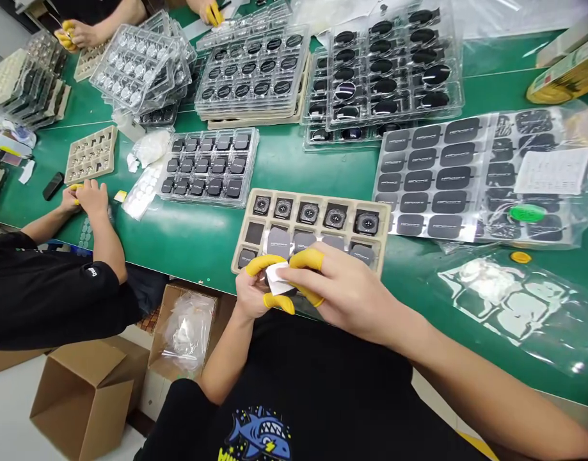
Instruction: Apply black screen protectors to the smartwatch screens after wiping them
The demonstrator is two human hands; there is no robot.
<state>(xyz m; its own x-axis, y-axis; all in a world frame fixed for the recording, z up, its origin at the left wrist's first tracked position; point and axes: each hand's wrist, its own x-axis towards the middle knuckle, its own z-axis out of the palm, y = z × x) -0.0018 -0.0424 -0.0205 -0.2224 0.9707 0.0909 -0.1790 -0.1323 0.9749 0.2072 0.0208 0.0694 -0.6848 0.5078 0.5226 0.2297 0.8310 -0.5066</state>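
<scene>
My left hand, with yellow finger cots on thumb and forefinger, grips a small dark watch case, mostly hidden by fingers and cloth. Pinched in my right hand, also in yellow finger cots, is a folded white wipe that lies against the watch case. Just beyond both hands is a beige tray. Watch cases with round sensor backs fill its far row. Dark printed film labels cover pockets in the nearer rows, partly behind my fingers.
Printed label sheets lie to the right, above a clear plastic bag. A clear tray of dark cases sits to the left. Stacked lens trays stand behind. A co-worker's hands are at the left; open cartons stand below.
</scene>
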